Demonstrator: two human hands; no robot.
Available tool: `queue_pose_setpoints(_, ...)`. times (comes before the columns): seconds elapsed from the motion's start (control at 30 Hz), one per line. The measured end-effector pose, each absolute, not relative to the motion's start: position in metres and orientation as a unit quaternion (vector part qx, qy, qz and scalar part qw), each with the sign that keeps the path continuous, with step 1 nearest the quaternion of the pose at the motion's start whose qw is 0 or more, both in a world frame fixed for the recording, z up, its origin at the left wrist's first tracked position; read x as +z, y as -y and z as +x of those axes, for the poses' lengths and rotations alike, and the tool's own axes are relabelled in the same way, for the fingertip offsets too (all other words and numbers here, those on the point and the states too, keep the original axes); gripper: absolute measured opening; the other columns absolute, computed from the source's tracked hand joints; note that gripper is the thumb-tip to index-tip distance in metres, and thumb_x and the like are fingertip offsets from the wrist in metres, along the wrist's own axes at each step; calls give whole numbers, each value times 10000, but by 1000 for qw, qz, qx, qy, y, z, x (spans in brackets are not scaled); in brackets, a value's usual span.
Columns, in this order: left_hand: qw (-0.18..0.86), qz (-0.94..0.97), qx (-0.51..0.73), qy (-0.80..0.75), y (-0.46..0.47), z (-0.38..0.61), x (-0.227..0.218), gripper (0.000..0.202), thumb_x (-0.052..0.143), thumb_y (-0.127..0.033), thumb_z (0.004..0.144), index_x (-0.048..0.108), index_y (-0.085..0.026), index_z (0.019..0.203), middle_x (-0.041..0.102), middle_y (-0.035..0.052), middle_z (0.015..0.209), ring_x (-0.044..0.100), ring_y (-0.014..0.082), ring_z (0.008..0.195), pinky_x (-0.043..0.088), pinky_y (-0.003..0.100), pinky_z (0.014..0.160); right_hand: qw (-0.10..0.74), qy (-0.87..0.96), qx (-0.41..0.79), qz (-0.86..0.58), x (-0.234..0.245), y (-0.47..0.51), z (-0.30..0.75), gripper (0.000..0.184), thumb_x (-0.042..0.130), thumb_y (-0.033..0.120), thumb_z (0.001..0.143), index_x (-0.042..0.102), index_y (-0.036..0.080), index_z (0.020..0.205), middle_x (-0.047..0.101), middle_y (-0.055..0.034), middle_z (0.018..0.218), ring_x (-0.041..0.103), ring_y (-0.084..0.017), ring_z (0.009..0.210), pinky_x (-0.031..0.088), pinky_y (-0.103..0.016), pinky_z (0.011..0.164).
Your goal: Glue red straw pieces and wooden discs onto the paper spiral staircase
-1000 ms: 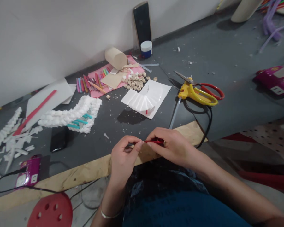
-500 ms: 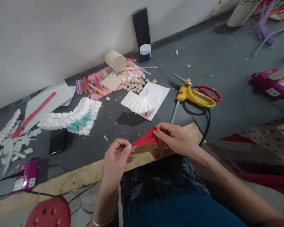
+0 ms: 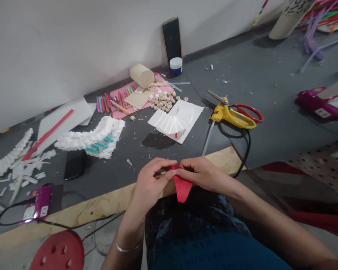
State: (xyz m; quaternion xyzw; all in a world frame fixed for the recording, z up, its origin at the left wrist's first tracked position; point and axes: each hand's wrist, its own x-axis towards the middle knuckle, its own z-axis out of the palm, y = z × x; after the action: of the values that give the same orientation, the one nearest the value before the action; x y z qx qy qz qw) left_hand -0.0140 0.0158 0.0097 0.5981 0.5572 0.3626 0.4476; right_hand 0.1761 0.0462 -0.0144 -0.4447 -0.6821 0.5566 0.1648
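Note:
A small red piece of paper or felt [image 3: 183, 187] hangs down between my hands, above my lap at the table's front edge. My left hand [image 3: 156, 182] pinches its top edge between thumb and fingers. Close beside it, my right hand [image 3: 201, 172] pinches the same edge, the fingertips of both hands almost touching. Beyond my hands lies a white sheet with a fanned, pleated white strip [image 3: 174, 122] on it. To its right are scissors [image 3: 239, 112] with red and yellow handles, next to a yellow glue gun [image 3: 221, 112] with a clear glue stick.
At left lie a fluffy white piece with teal sticks [image 3: 92, 135], a dark phone [image 3: 74, 165], white scraps [image 3: 25, 168] and a purple power strip [image 3: 38, 204]. Wooden beads [image 3: 163, 101], crayons [image 3: 118, 101] and a blue jar [image 3: 176, 66] stand near the wall. A red stool [image 3: 58, 251] is below.
My left hand has moved right to meet my right hand. The red piece, stretched sideways before, now hangs downward from both pinches. The view has shifted slightly.

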Motion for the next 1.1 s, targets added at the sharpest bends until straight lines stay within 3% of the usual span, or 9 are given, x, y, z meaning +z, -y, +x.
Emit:
queue_pose_setpoints(0.13, 426, 581, 383, -578, -16, -7, 11, 122, 632, -273, 862, 731, -202, 855, 680, 18, 808, 644, 101, 647, 538, 189, 587, 179, 689, 551, -436, -14, -48, 178, 292, 573, 440, 872, 594, 186, 728, 552, 32, 658, 476, -113, 622, 321, -229, 542)
queue_pose_setpoints(0.3, 435, 522, 408, -609, -20, -5, 5, 184, 579, -346, 871, 657, -179, 867, 613, 1, 719, 600, 99, 545, 519, 198, 498, 236, 694, 517, -442, -18, -62, 181, 226, 564, 411, 892, 622, 200, 834, 631, 10, 743, 566, -145, 703, 399, -239, 608)
queue_pose_setpoints(0.53, 430, 598, 296, -608, -44, -5, -8, 129, 532, -278, 861, 617, -187, 830, 629, 6, 743, 613, 143, 660, 487, 237, 584, 232, 766, 433, -414, -16, -102, 196, 303, 448, 406, 968, 669, 204, 918, 702, -16, 857, 628, -169, 781, 462, -266, 694)
queue_pose_setpoints(0.67, 351, 684, 269, -581, -56, -8, -11, 129, 529, -225, 860, 646, -189, 820, 666, 33, 844, 612, 180, 821, 475, 290, 758, 214, 853, 278, -387, -25, -121, 203, 284, 434, 231, 958, 708, 181, 1009, 734, -101, 1025, 655, -237, 975, 486, -359, 871)
queue_pose_setpoints(0.8, 364, 687, 257, -574, -60, -12, -11, 150, 526, -232, 866, 665, -190, 825, 671, 34, 834, 613, 188, 807, 465, 300, 765, 199, 893, 220, -339, -34, -135, 196, 343, 449, 135, 925, 689, 170, 1168, 694, -134, 1209, 648, -253, 1092, 484, -405, 967)
queue_pose_setpoints(0.93, 383, 666, 273, -579, -63, -15, -13, 160, 539, -268, 866, 674, -188, 835, 687, 34, 825, 618, 193, 796, 471, 299, 742, 207, 899, 209, -324, -36, -145, 182, 352, 449, 93, 915, 681, 177, 1167, 706, -120, 1167, 647, -237, 1067, 493, -387, 940)
queue_pose_setpoints(1.1, 378, 657, 282, -588, -67, -23, -16, 172, 544, -299, 879, 669, -183, 860, 689, 29, 816, 611, 181, 765, 468, 293, 722, 200, 900, 191, -338, -32, -153, 179, 250, 476, 47, 865, 696, 151, 920, 711, -101, 912, 633, -220, 902, 482, -330, 828)
